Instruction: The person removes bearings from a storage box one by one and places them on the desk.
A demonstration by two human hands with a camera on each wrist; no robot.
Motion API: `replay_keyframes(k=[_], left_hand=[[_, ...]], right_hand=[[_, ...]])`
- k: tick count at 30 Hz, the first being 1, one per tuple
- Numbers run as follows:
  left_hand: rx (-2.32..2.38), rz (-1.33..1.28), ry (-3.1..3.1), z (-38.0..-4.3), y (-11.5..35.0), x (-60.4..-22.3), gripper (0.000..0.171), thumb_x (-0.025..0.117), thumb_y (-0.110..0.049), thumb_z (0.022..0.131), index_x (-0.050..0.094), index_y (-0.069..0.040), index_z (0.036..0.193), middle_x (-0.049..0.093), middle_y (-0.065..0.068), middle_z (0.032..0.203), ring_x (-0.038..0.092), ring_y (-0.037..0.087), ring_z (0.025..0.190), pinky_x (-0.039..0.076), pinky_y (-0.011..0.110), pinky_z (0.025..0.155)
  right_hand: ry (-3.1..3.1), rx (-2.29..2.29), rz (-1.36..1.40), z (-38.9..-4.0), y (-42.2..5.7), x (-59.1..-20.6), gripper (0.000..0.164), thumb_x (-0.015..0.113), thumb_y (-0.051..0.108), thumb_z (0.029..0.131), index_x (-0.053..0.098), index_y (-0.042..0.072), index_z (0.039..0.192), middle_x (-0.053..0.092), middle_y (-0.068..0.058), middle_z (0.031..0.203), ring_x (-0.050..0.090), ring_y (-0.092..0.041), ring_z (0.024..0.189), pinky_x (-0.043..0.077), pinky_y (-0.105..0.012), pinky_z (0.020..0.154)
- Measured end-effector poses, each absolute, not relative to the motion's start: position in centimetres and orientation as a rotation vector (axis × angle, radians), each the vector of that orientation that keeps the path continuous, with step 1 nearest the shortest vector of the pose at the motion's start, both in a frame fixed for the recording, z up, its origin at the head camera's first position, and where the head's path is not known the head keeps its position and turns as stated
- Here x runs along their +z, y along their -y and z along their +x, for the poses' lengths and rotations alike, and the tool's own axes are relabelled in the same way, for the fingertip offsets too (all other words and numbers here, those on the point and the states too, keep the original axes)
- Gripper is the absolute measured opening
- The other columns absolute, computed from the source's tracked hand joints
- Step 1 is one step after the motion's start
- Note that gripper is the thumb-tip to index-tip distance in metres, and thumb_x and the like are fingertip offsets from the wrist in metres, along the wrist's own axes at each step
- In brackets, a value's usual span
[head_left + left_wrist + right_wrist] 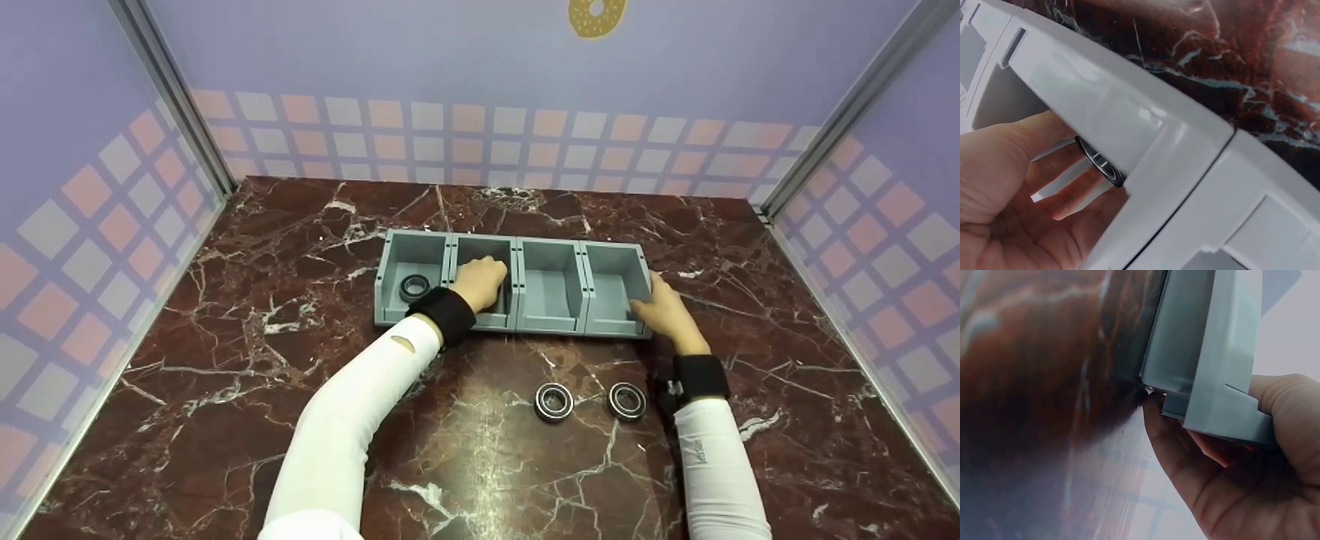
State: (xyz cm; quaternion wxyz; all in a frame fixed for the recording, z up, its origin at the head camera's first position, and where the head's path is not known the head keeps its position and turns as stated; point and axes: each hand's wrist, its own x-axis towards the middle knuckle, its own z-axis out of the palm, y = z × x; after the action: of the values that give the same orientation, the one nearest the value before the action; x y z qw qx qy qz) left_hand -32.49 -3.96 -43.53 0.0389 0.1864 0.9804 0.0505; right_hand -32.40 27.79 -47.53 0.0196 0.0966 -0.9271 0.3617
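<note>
- Head view: bright, even light; a pale glare streak runs down the table (484, 450) before the bins (551, 325).
- Soft shadows lie inside the bins and along their front base.
- Left wrist view: white highlights on the bin wall; the ring (1100, 160) sits in shade.
- Right wrist view: table dark and blurred, upper right washed out; the pale lower patch may be reflection, but blur makes that uncertain.
</note>
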Motion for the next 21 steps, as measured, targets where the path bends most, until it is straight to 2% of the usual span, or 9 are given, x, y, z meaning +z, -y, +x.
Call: replay_keyframes(k=[8,21], left_hand=[[0.149,0.579,-3.008,-32.3,4.1,-42.5,0.014,0.055,-0.003,0.09,0.064,-0.004,0.101,0.059,0.017,0.107,0.057,0.034,0.098,0.047,0.045,0.081],[0.172,0.626,-3.048,-32.0,4.4,-40.8,0.007,0.058,-0.004,0.088,0.064,-0.004,0.089,0.06,0.016,0.101,0.059,0.033,0.09,0.049,0.043,0.076]], right_hand=[[2.873,1.137,0.301,-32.3,-27.8,-47.4,0.059,0.055,-0.003,0.082,0.03,-0.016,0.134,0.047,-0.04,0.118,0.047,-0.052,0.108,0.036,-0.057,0.091],[2.865,1.142,0.29,-32.3,-27.8,-47.4,0.058,0.056,-0.004,0.081,0.032,-0.016,0.132,0.049,-0.039,0.115,0.049,-0.051,0.106,0.037,-0.057,0.09]])
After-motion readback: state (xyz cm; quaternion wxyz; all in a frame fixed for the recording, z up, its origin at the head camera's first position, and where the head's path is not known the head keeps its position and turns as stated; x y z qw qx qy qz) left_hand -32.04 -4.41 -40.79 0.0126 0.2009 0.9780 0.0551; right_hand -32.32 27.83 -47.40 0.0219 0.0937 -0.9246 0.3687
